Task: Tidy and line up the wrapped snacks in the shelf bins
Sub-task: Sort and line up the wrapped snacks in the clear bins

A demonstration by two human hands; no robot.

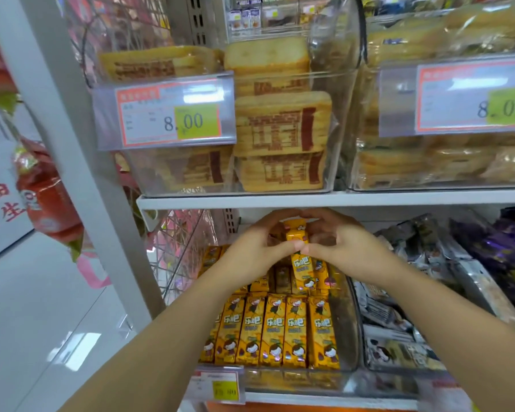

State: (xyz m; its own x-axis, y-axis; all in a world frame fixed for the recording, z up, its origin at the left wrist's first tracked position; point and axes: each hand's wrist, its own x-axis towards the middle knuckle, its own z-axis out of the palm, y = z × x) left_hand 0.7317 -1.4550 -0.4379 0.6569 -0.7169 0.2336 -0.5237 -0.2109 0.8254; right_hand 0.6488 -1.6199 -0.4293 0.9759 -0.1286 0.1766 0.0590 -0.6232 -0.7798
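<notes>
Snack bars [272, 331] in the bin [351, 337] — toast packs [281, 123] shelved above, dark packets [399, 337] right.

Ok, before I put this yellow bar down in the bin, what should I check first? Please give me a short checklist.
1. Grip: left hand and right hand both pinch the held yellow bar: ok.
2. Front row stands upright, faces forward, edges even: ok.
3. Bars behind the front row lean and overlap: not ok.
4. Free slot at the back of the clear bin, hidden by the hands: cannot tell.
5. Clearance under the shelf edge, with the fingers just below it: cannot tell.
</notes>
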